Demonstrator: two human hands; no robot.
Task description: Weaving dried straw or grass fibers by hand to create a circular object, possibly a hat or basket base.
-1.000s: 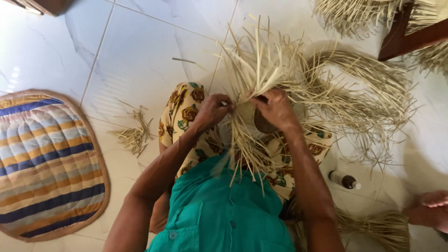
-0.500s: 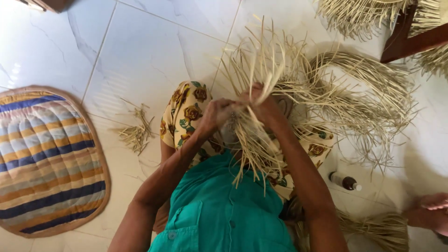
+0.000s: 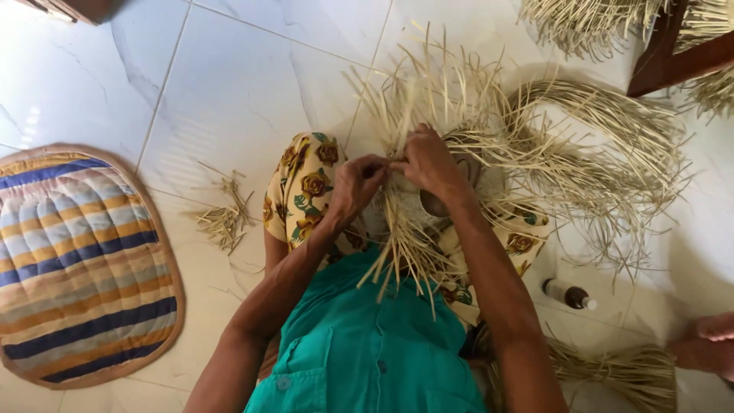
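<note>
Seated on a white tiled floor [image 3: 229, 99], a person in a teal shirt [image 3: 367, 344] works a half-made straw weaving [image 3: 417, 206] resting on the lap, over a yellow flowered cloth [image 3: 302, 191]. The left hand [image 3: 355, 187] pinches a few pale strands at the weaving's near edge; the right hand [image 3: 432, 164] closes over the top of the piece, fingers curled round the loose straws that fan upward from it. Both hands meet at one point on the weaving.

Right of the weaving lies a large curved heap of straw [image 3: 604, 153]; its loose ends reach toward the work and could catch in the free strands and tangle them. The dry strips look brittle, so a sharp bend under the pinching fingers might crack one. Below and right of the weaving a small dark bottle [image 3: 568, 294] lies on the tiles, close enough for an elbow to roll it. Left of the weaving sit a scatter of straw offcuts [image 3: 222, 218] and, farther out, a striped quilted mat [image 3: 76, 260]. Another person's foot [image 3: 707, 344] shows at the far right.
</note>
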